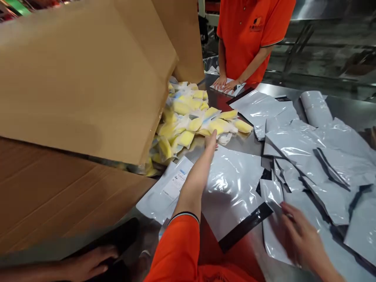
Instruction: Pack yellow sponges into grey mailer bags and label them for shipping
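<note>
My left hand [211,140] reaches to the near edge of a pile of small yellow-and-white packets [190,117]. Its thumb is stretched out against the packets, and the other fingers are largely hidden; no held packet shows. Below that hand a grey plastic mailing bag [232,184] lies flat, a black strip along its near edge. On the right, my right hand [304,237], slightly blurred, has its fingers bent, with the tips closed at the edge of another grey mailing bag [272,194].
A large tilted cardboard box [88,78] stands left, packets spilling from its mouth. Beneath lies a labelled bag [169,190]. Many mailing bags [317,149] and a rolled one [315,107] cover the metal table's right. A co-worker's hands [226,85] press a bag; another person's hand [94,262] is lower left.
</note>
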A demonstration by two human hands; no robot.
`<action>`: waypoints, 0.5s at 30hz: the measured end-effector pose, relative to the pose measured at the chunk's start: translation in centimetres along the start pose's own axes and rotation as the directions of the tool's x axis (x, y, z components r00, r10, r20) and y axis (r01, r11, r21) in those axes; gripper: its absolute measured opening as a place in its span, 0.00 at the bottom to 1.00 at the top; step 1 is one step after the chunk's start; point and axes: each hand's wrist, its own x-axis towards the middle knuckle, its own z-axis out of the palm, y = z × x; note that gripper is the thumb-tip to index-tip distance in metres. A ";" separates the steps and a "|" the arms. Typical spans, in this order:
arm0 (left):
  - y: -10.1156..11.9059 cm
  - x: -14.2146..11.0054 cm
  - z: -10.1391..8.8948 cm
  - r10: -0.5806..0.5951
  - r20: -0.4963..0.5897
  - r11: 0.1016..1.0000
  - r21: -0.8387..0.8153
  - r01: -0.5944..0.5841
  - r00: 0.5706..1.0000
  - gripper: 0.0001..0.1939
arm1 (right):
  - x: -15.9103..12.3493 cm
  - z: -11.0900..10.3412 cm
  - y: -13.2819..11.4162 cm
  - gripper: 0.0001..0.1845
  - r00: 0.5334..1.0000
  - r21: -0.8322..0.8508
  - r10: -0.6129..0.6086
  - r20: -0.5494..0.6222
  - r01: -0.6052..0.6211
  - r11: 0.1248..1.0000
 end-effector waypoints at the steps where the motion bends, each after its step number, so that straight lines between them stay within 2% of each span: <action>1: 0.4 1.1 0.9 -0.062 -0.005 0.997 -0.035 0.062 0.998 0.25 | -0.4 0.8 0.1 0.19 0.998 0.039 0.050 0.040 -0.052 0.998; 2: 0.7 1.8 1.7 -0.114 -0.011 0.990 -0.082 0.113 0.993 0.25 | -0.7 1.5 0.1 0.19 0.992 0.075 0.097 0.079 -0.103 0.992; 4: 1.1 2.4 2.8 -0.146 -0.010 0.973 -0.184 0.142 0.989 0.21 | -1.0 2.5 -0.3 0.18 0.974 0.128 0.159 0.160 -0.180 0.975; 7: 1.0 0.1 2.5 -0.087 0.035 0.941 -0.324 0.094 0.996 0.15 | 0.0 3.3 -1.5 0.19 0.944 0.184 0.230 0.236 -0.276 0.943; 9: -0.1 -3.7 0.9 -0.039 0.094 0.920 -0.384 0.073 0.995 0.12 | 1.4 3.9 -2.4 0.20 0.915 0.283 0.284 0.286 -0.363 0.887; 11: -2.1 -8.9 -1.3 -0.008 0.189 0.905 -0.416 0.087 0.982 0.12 | 3.0 4.8 -3.4 0.23 0.879 0.444 0.306 0.366 -0.454 0.773; 13: -4.7 -14.9 -3.8 0.035 0.355 0.890 -0.436 0.132 0.934 0.14 | 4.4 5.9 -4.5 0.27 0.853 0.597 0.257 0.454 -0.505 0.623; 15: -7.5 -20.6 -5.9 0.009 0.430 0.911 -0.375 0.169 0.903 0.15 | 5.1 7.1 -5.5 0.30 0.843 0.687 0.143 0.519 -0.511 0.517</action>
